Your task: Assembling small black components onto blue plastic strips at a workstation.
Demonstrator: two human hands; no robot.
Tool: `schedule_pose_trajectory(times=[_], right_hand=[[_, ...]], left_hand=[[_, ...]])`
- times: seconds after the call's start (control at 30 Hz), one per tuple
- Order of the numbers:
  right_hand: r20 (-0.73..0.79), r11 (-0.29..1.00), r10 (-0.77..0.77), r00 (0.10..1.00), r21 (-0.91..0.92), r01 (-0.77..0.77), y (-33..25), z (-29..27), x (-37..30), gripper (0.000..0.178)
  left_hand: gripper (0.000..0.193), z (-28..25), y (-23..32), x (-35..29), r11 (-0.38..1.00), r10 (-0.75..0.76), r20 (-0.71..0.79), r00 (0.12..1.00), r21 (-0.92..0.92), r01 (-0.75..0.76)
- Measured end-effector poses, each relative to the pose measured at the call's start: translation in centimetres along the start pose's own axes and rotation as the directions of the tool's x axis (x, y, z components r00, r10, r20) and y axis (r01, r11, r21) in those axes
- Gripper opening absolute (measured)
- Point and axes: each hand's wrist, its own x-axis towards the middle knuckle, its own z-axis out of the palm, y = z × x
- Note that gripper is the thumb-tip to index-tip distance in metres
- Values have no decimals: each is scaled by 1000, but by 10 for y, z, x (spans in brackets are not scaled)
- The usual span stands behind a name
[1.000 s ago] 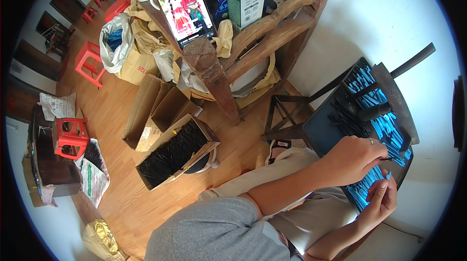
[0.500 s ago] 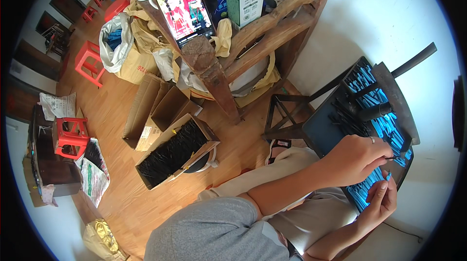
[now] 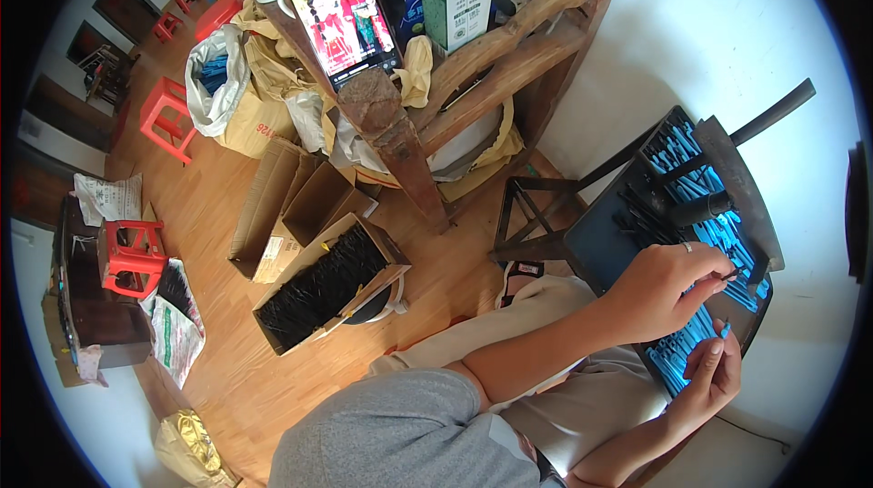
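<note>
My left hand (image 3: 671,286) reaches over a dark tray (image 3: 600,247) on my lap and pinches a thin black stick (image 3: 730,276) at its fingertips. Just below it, my right hand (image 3: 713,372) holds a small blue tube (image 3: 725,331) upright between thumb and finger. Several loose black sticks (image 3: 641,215) lie on the tray, and rows of blue tubes (image 3: 705,211) fill its far side. More blue tubes (image 3: 684,352) lie beside my right hand.
An open cardboard box of black sticks (image 3: 320,288) stands on the wooden floor to my left, with empty boxes (image 3: 286,206) behind it. A phone showing a video (image 3: 338,10) leans on a wooden stand (image 3: 400,138). Red stools (image 3: 132,256) and bags line the far left.
My left hand's fingers have shifted slightly right over the tray while gripping the black stick. My right hand stays in place with the blue tube.
</note>
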Motion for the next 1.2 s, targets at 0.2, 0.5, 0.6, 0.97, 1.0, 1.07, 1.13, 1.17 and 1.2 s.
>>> schedule_pose_trajectory(times=[0.2,0.5,0.6,0.97,1.0,1.07,1.13,1.17,1.2], right_hand=[[0,1000,1,1000,6,-1,1,0,-1,27],[6,1000,-17,1000,13,17,3,-2,0,26],[9,1000,-19,1000,7,19,2,-2,0,26],[9,1000,-8,1000,8,8,2,-2,-1,25],[12,1000,-10,1000,6,10,3,-3,-1,25],[15,1000,-12,1000,5,12,3,-4,-1,24],[36,1000,2,999,29,-3,4,-5,-1,24],[39,1000,-6,999,15,5,5,-5,-1,24],[33,1000,-13,999,13,12,6,-5,-1,24]], left_hand=[[9,2,-5,-1,999,-12,-9,1000,30,13],[9,8,-12,-2,999,-23,-64,998,30,25],[9,10,-14,-3,999,-31,-51,998,12,32],[9,12,-14,-4,999,-28,-33,999,21,29],[9,12,-14,-4,999,-32,-31,999,23,33],[9,12,-14,-3,999,-32,-37,999,18,33],[9,12,-13,-3,999,-32,-43,999,13,33],[9,12,-13,-3,999,-39,-40,998,18,40],[10,12,-13,-3,999,-46,-38,998,23,47]])
